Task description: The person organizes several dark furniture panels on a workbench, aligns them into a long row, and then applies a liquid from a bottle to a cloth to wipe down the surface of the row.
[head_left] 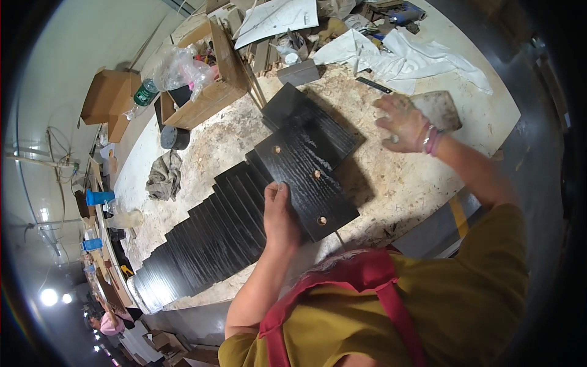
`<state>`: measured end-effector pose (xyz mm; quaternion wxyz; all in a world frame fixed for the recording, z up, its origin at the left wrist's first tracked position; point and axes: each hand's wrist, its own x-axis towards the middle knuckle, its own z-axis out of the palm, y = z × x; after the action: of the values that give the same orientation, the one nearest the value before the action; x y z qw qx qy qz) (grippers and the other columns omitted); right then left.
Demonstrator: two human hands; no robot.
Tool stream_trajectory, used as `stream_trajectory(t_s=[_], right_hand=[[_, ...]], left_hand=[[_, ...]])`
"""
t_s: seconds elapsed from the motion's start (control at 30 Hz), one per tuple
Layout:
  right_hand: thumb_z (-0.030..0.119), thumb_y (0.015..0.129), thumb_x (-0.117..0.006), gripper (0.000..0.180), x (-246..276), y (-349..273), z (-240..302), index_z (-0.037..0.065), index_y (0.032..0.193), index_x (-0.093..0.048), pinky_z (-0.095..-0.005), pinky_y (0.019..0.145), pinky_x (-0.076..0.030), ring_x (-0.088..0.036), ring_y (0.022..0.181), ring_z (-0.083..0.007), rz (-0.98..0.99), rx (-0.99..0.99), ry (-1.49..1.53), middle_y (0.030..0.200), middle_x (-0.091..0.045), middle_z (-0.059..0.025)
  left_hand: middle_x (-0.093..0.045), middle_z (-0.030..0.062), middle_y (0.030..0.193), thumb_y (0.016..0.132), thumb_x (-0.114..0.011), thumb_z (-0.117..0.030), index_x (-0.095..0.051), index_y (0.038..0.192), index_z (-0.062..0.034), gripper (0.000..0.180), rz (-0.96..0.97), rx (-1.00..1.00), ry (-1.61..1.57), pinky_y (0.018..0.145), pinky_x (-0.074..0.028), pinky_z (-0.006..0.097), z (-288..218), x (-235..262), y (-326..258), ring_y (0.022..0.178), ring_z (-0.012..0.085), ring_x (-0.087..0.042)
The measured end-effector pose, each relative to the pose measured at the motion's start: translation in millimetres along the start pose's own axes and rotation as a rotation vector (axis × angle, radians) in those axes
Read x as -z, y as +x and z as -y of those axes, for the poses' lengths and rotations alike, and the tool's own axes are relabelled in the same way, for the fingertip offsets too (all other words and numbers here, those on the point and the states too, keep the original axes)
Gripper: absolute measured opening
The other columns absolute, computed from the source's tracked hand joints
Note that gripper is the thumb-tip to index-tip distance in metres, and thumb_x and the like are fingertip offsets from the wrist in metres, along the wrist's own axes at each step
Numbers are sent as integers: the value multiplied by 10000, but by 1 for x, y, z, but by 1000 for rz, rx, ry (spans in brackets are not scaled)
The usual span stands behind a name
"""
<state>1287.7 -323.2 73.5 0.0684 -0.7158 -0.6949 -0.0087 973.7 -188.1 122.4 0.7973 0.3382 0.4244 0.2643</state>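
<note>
My left hand grips the lower edge of a black wood-grain board, thumb lying on its top face. Three round holes, pale inside, run through this board, and light streaks mark its grain. Beneath and beyond it lie other black boards. To the left, a long overlapping row of black boards slants down the table. My right hand is off to the right with fingers spread and nothing in them. Just beside it rests a worn, greyish flat block, partly behind the wrist.
A cardboard box holding plastic bags stands at the far left beside a bottle. A crumpled grey rag lies on the stained table. White cloth and clutter cover the far side. Another person is at lower left.
</note>
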Motion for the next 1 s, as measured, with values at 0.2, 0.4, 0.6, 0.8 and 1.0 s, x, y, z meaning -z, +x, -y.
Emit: stream_trajectory(t_s=[0.2,0.4,0.6,0.8,1.0], right_hand=[[472,785,-647,601,5,-7,-48,71,1226,-576,-482,1108,-263,-354,1337,-317,57,-336,148,1452,-373,-167],[606,880,-483,743,-22,112,26,63,1385,-443,-384,1112,-267,-294,1393,-287,283,-675,935,1514,-301,-148],[306,845,-634,515,-8,186,44,66,1282,-506,-422,982,-429,-517,1130,-344,-395,57,193,1253,-541,-157],[334,804,-595,239,-30,269,108,140,861,-723,-430,864,-494,-563,1091,-297,208,621,-41,1080,-626,-69],[307,785,-569,264,-23,259,104,119,888,-722,-425,797,-506,-621,949,-312,441,373,-139,1044,-626,-109]], left_hand=[[-526,36,994,976,-508,-176,-439,1114,-97,174,21,-20,-50,885,-444,286,6,-3,-1,939,133,-527],[-508,2,1025,974,-520,-196,-446,1098,-109,169,90,-98,75,917,-394,250,14,5,1,962,94,-484],[-379,-29,867,994,-491,-209,-429,1025,-72,154,209,-187,277,738,-326,186,18,6,2,791,52,-341],[-364,-28,838,990,-484,-139,-402,1004,-60,114,332,-176,319,681,-320,188,16,7,5,753,50,-334],[-351,-34,848,991,-487,-160,-391,982,-84,122,509,-160,446,741,-316,194,10,13,13,793,53,-333]])
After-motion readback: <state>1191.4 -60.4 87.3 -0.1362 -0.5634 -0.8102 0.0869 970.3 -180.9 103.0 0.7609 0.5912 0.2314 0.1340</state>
